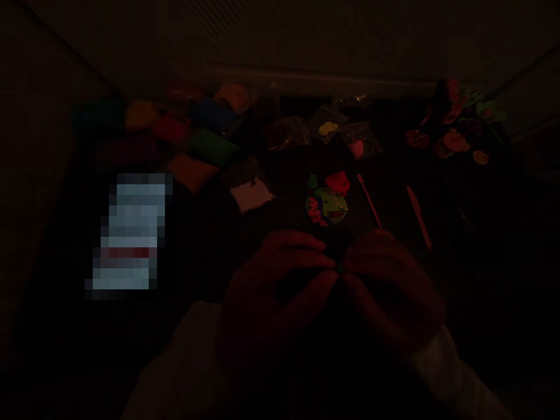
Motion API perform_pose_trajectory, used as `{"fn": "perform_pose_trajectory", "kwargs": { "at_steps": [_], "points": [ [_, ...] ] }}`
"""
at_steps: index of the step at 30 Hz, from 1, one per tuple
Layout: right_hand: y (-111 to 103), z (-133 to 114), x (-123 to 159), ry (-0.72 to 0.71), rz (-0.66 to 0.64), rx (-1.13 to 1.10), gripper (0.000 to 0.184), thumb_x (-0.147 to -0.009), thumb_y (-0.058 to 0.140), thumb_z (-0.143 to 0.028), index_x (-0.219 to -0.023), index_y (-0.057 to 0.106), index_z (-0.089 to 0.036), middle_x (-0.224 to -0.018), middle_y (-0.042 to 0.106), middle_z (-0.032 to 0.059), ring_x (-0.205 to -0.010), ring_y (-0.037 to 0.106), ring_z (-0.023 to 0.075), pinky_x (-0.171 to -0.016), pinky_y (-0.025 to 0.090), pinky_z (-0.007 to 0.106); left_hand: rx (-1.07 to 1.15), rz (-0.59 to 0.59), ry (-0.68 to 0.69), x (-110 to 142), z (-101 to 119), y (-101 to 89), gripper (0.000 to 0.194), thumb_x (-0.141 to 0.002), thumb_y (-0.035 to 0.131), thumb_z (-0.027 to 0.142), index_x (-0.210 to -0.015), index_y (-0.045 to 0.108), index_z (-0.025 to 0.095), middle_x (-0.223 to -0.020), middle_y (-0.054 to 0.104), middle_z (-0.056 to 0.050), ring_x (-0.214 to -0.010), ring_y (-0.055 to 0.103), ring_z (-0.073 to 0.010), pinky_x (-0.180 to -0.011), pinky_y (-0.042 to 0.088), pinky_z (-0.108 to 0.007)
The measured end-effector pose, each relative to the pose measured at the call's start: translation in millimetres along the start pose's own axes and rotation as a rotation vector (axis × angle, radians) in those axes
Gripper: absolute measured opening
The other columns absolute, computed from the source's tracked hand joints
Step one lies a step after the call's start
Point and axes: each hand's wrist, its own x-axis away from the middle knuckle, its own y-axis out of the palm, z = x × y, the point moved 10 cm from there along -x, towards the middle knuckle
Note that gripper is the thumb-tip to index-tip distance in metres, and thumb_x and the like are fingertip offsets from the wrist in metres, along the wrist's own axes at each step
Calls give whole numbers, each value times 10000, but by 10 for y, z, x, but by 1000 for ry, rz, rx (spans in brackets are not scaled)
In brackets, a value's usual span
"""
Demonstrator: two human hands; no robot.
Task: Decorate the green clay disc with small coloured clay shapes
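The scene is very dark. My left hand (280, 286) and my right hand (389, 286) meet at the fingertips, both closed in a pinch. Between them shows a tiny greenish bit of what looks like modelling clay (339, 267); its shape is mostly hidden by the fingers. Just beyond lies a round green disc (336, 204) decorated with red blossoms, blue and brown pieces. A red lump of clay (338, 182) and a small green lump (312, 181) sit at its far edge.
A pink thin stick tool (370, 201) and a pink plastic knife (419, 217) lie to the right. Coloured clay packs (214, 146) spread at the far left, above a bright, pixelated phone-like rectangle (131, 233). A white pack (251, 194) lies nearer. Small clay figures (455, 142) stand far right.
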Motion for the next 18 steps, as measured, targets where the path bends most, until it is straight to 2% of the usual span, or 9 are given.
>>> {"fn": "perform_pose_trajectory", "kwargs": {
  "at_steps": [11,16,18],
  "points": [
    [-72,49,-11,5,26,15,236,-650,591,-118,-883,569,-150,-794,608,43,-768,570,163,-742,455,394,2,6,-27,-75,-7,-21,109,-689,587,187,-765,619,258,-893,583,28,-823,565,-100,-744,480,-207],
    [-256,224,69,65,89,105,295,-654,570,-83,-932,559,-181,-855,600,39,-826,563,178,-784,434,397,-88,52,-17,-179,0,-134,100,-704,575,226,-784,618,268,-911,587,31,-856,554,-113,-764,466,-228],
    [-331,295,74,76,76,167,293,-663,568,-85,-938,557,-188,-870,594,39,-840,555,179,-762,439,370,-132,77,2,-260,33,-191,98,-703,578,244,-789,618,273,-908,591,43,-858,551,-106,-767,454,-219]
  ]
}}
